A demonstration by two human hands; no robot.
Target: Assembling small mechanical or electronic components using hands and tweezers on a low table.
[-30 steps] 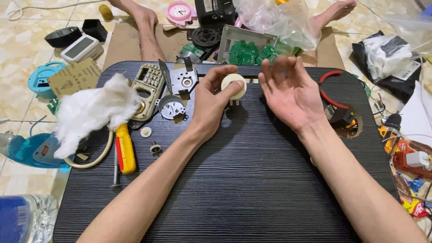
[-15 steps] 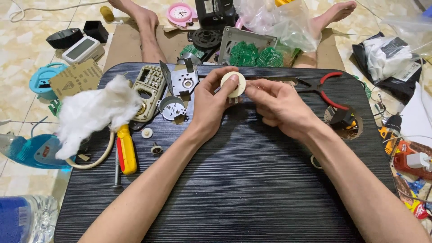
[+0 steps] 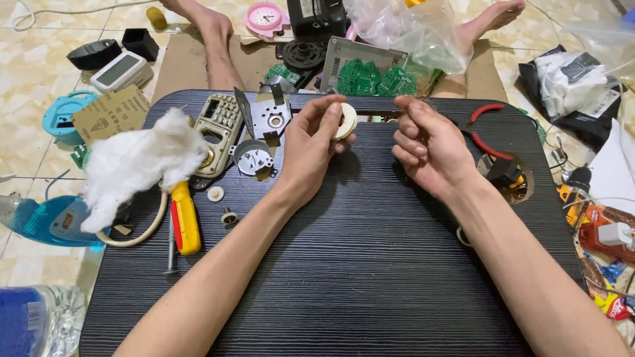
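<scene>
Keep your left hand (image 3: 311, 149) firm on the small cream round plastic spool (image 3: 345, 121) while your right hand (image 3: 430, 149), fingers pinched narrow, stays close beside it.

The left hand (image 3: 311, 142) gripped a small cream-coloured ring (image 3: 345, 121) between thumb and fingers, held on edge above the black table (image 3: 370, 277). At three o'clock from it, apart, the right hand (image 3: 426, 142) was curled, fingertips pinched together; what they pinched was too small to tell. At nine o'clock from the left hand lay a round metal housing (image 3: 253, 158), and farther that way a wad of white cotton (image 3: 135, 165). A yellow-handled screwdriver (image 3: 185, 218) lay at seven o'clock. Red-handled pliers (image 3: 486, 129) lay at three o'clock from the right hand.
</scene>
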